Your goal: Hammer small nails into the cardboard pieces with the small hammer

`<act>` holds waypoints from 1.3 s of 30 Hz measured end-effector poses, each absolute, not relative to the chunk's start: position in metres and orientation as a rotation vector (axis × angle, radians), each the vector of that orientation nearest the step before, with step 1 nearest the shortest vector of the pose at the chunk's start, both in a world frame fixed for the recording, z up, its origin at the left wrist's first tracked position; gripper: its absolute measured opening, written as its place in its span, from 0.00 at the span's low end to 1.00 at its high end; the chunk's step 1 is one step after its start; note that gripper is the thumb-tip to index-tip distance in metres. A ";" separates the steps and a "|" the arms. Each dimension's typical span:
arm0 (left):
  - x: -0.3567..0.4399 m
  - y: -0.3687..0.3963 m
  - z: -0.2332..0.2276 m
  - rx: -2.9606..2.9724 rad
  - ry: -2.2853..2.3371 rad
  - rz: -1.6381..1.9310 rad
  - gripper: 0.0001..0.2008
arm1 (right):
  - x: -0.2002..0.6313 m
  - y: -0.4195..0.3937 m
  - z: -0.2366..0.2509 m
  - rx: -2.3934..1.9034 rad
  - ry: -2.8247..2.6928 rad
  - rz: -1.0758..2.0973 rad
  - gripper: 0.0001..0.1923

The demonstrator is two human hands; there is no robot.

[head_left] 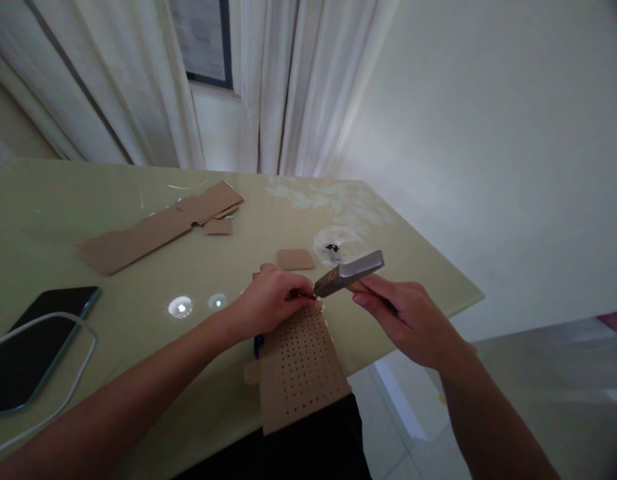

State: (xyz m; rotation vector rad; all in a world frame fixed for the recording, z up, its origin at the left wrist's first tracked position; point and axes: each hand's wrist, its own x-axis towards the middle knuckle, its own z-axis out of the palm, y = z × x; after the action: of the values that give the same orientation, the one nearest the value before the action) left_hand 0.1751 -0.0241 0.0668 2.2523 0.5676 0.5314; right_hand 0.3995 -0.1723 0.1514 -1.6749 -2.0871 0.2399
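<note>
Right grip [421, 320] is closed around the handle of a hammer [349, 272], whose head is held at the centre of the frame beside the fingertips of the left grip [271, 300]. By that left grip a small dark item [294, 294] is pinched, too hidden to be identified.

Most of the right side is filled by a plain pale wall [493, 133]; the upper left is hung with cream curtains [113, 80], between which part of a dark-framed window [201, 40] is left uncovered. Across the left and middle is spread a glossy, pale green counter [131, 310], marked by a floral pattern [333, 200] near its far right corner and two bright round spots left of centre. Light floor tiles [401, 407] are seen at lower right.

A long cardboard strip [153, 235] is laid at mid-left. At lower centre, beneath the left grip, a perforated cardboard sheet [303, 367] is placed, its near end extended over the counter's edge. A dark-screened device [41, 343], crossed by a white cable [79, 381], is set at far left. Right of centre, a clear plastic bag [355, 245] is placed, small dark pieces [332, 248] contained in it.
</note>
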 end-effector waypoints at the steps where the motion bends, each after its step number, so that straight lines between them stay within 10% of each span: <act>1: 0.176 -0.024 0.066 2.248 0.564 0.534 0.05 | 0.399 -0.172 0.153 -1.684 -2.088 0.220 0.15; 39: 0.179 -0.026 0.063 2.210 0.555 0.502 0.05 | 0.390 -0.184 0.134 -1.804 -2.122 0.035 0.15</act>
State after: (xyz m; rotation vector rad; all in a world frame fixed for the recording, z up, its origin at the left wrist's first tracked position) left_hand 0.1791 -0.0256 0.0628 2.2099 0.5547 0.5025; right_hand 0.3901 -0.1838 0.1341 -1.8041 -2.1224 0.0353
